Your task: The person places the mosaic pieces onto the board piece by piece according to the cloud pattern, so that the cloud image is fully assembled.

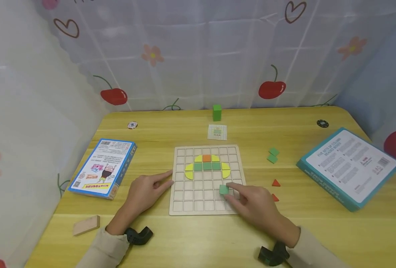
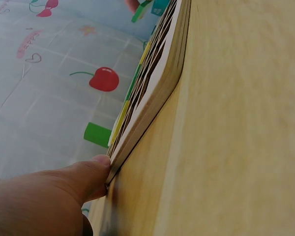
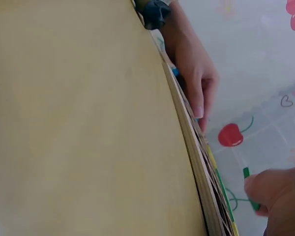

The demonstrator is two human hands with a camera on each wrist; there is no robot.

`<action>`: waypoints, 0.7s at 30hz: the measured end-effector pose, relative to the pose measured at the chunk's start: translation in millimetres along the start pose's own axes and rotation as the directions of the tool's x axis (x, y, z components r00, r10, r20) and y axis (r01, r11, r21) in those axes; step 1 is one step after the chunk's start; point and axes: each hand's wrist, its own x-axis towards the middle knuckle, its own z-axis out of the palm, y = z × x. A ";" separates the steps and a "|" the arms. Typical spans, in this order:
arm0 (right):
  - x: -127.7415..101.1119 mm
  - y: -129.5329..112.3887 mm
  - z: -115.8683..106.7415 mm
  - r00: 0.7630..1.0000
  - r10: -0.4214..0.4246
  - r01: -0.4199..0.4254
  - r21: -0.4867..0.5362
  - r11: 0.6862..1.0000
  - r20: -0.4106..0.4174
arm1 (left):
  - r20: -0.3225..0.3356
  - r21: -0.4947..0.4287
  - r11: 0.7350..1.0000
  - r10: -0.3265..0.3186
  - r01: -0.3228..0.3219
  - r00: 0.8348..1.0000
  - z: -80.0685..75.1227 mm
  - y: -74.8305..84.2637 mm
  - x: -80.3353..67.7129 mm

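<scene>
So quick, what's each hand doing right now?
Left hand: open, fingertips resting against the wooden grid board's left edge.
Right hand: pinching a green square tile over the board.

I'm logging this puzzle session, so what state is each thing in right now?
Grid board: flat on table, partly filled.
Green square tile: pinched by right hand, over the board.
Left hand: fingertips against the board's left edge.
Loose green tiles: lying on table.
Red triangles: lying on table.
Teal box: lying flat, closed.
</scene>
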 end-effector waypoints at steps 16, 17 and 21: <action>40.0 15.3 18.0 0.983 0.138 -0.128 -0.085 0.988 0.119 | 0.007 -0.001 1.000 -0.013 0.013 1.000 -0.1 2.3 0.8; 40.4 14.8 19.3 0.983 0.138 -0.128 -0.087 0.988 0.120 | 0.007 0.001 1.000 -0.015 0.015 1.000 -0.7 2.5 0.8; 40.5 14.3 24.0 0.985 0.131 -0.120 -0.101 0.988 0.112 | 0.019 0.003 1.000 -0.022 0.022 1.000 -2.1 3.0 0.4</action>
